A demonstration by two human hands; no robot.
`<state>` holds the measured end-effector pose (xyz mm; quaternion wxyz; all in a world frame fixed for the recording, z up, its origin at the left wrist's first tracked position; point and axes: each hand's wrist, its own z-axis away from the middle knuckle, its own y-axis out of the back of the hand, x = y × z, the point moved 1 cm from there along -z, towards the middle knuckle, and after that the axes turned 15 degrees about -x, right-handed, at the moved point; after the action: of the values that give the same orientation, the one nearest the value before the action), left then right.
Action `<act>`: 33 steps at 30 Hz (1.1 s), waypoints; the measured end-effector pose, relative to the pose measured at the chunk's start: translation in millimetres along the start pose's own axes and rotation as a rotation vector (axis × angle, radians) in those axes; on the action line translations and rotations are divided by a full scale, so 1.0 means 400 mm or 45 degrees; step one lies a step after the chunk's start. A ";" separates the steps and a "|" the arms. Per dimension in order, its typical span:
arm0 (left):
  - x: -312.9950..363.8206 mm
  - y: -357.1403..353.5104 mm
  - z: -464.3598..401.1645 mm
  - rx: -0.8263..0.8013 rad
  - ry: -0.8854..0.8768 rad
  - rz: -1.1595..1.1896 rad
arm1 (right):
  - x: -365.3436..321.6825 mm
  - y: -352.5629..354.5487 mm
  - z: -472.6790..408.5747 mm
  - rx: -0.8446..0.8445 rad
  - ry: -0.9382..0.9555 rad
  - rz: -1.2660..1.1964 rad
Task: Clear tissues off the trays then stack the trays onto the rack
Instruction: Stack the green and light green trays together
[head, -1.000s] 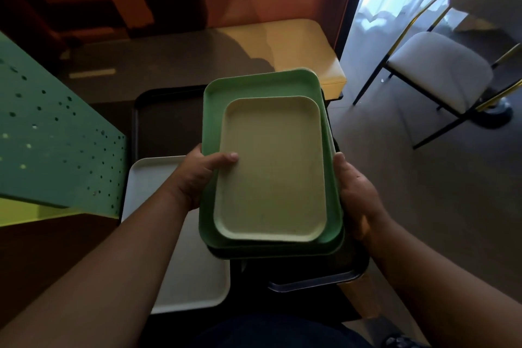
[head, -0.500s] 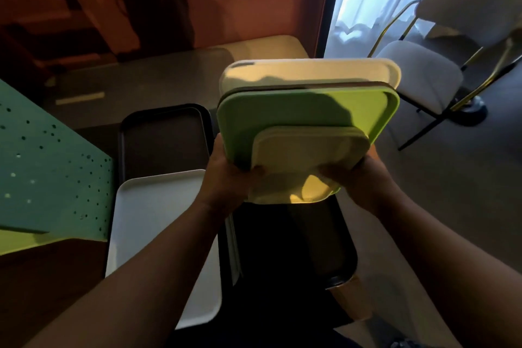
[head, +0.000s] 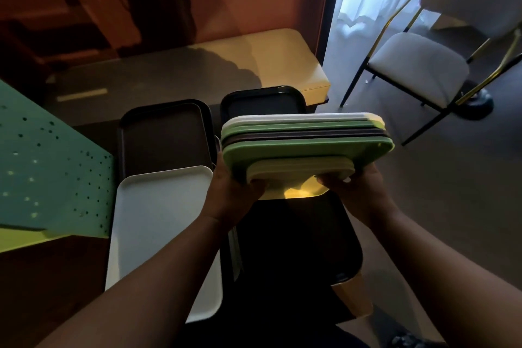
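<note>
I hold a stack of trays [head: 305, 147] lifted and tipped up on edge, so I see the rims: white, green, dark, green, and a small cream tray nearest me. My left hand [head: 234, 192] grips the stack's near left corner and my right hand [head: 356, 189] grips its near right corner. Below the stack a large black tray [head: 296, 240] lies on the table. A white tray [head: 158, 229] lies to the left, with a black tray [head: 166, 135] behind it and another black tray [head: 262, 102] further back. No tissues are visible.
A green perforated panel [head: 48, 172] juts in from the left. A dim table surface [head: 169, 70] runs back to a yellow corner by an orange wall. To the right stands a cushioned chair [head: 418, 68] on grey floor by a bright curtain.
Both hands have raised the stack off the black tray and tipped it from flat to nearly edge-on. The stack has shifted slightly right and away from me.
</note>
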<state>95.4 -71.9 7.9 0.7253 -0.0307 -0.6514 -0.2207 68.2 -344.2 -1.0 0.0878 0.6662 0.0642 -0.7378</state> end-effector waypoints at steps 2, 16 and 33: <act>-0.001 0.001 -0.007 -0.002 -0.010 0.026 | -0.003 -0.008 -0.007 -0.017 0.003 0.001; 0.106 0.244 -0.017 0.121 0.584 0.531 | -0.148 -0.164 -0.158 -0.193 -0.422 -0.410; -0.287 0.401 0.393 0.395 1.244 -0.545 | -0.044 -0.437 -0.159 -0.185 -0.795 -0.218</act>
<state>0.5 156.9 -39.8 0.8781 0.3153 -0.2558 -0.2531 94.0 -159.3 6.0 0.0884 0.3919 0.1423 -0.9046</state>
